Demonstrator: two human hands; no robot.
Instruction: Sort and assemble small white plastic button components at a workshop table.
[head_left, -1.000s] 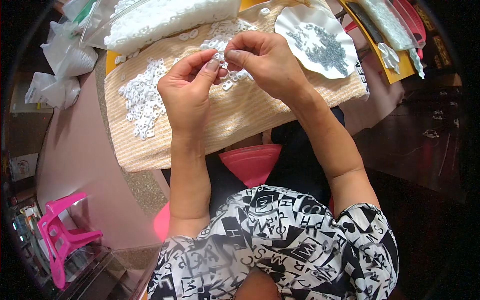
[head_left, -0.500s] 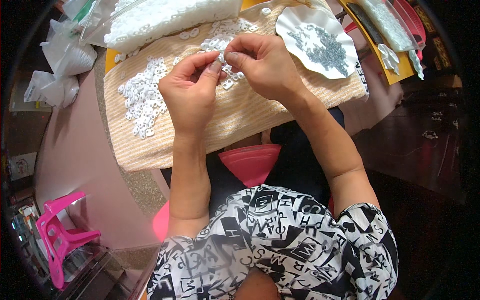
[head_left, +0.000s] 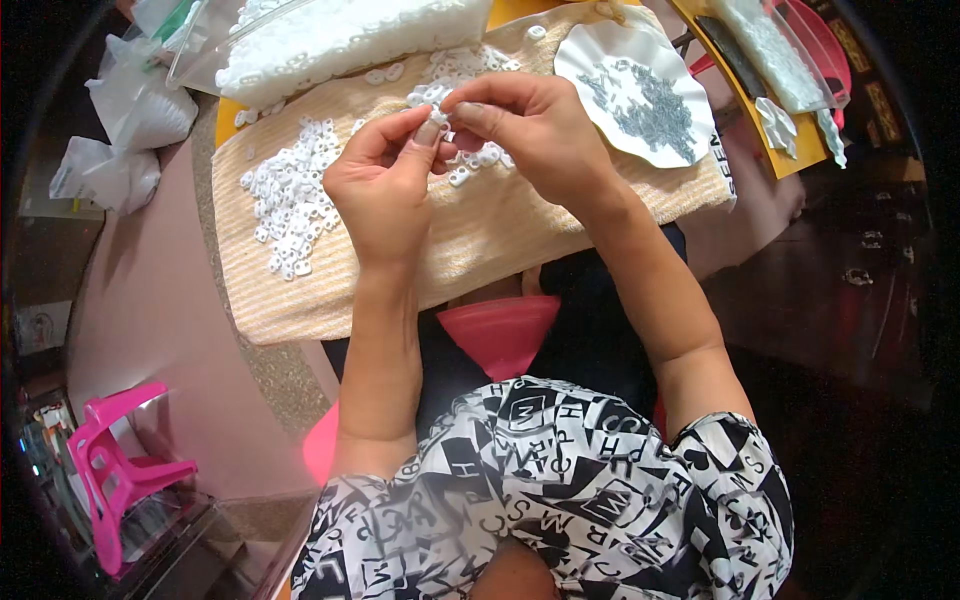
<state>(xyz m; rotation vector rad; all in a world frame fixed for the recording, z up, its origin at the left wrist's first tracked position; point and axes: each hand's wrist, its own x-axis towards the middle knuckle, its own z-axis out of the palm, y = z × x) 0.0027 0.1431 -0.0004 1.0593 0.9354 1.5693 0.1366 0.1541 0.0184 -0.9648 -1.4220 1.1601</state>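
My left hand (head_left: 385, 185) and my right hand (head_left: 530, 130) meet fingertip to fingertip over a beige woven mat (head_left: 480, 240). Between the thumbs and forefingers they pinch a small white plastic piece (head_left: 438, 115). A heap of the same small white plastic pieces (head_left: 290, 200) lies on the mat left of my left hand, and more of them (head_left: 470, 165) sit just under my fingers. A white dish of small grey metal parts (head_left: 640, 95) rests on the mat to the right of my right hand.
A clear bag full of white pieces (head_left: 330, 35) lies along the mat's far edge. White plastic bags (head_left: 125, 130) sit at the left. A yellow tray with packets (head_left: 770, 60) is at the far right. A pink stool (head_left: 115, 470) stands on the floor at lower left.
Both hands stay together over the mat, with only small finger movements on the white piece; they have shifted very slightly toward the far edge.
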